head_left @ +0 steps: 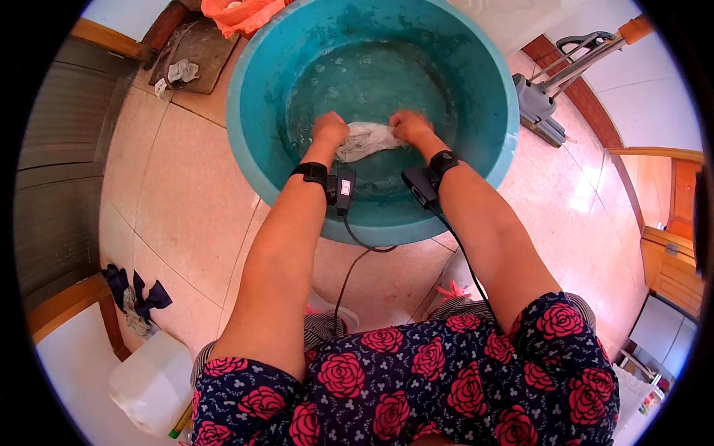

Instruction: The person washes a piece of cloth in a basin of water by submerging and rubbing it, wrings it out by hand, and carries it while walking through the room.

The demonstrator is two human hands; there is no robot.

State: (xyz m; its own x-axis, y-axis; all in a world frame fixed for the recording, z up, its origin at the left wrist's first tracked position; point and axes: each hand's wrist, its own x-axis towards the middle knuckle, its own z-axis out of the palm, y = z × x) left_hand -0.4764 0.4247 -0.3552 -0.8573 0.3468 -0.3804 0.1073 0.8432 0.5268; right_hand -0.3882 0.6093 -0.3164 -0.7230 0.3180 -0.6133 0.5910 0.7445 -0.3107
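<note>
A large round teal tub point(249, 160) stands on the floor before me, with shallow water point(372, 74) in its bottom. Inside it, a wet whitish cloth point(366, 140) is stretched between my two hands. My left hand point(328, 131) is closed around the cloth's left end. At the other end, my right hand point(411, 127) grips it in a fist. The cloth looks bunched and creased, low in the tub near the water. Its exact kind cannot be made out. Both wrists wear black straps with small boxes and cables.
An orange plastic bag point(242, 16) sits behind the tub's left side. To the right stands a grey mop point(539, 108) against the wall. A brown mat point(199, 56) with a crumpled rag point(182, 71) lies at left. Lower left are dark cloths point(141, 293) and a white plastic jug point(152, 383).
</note>
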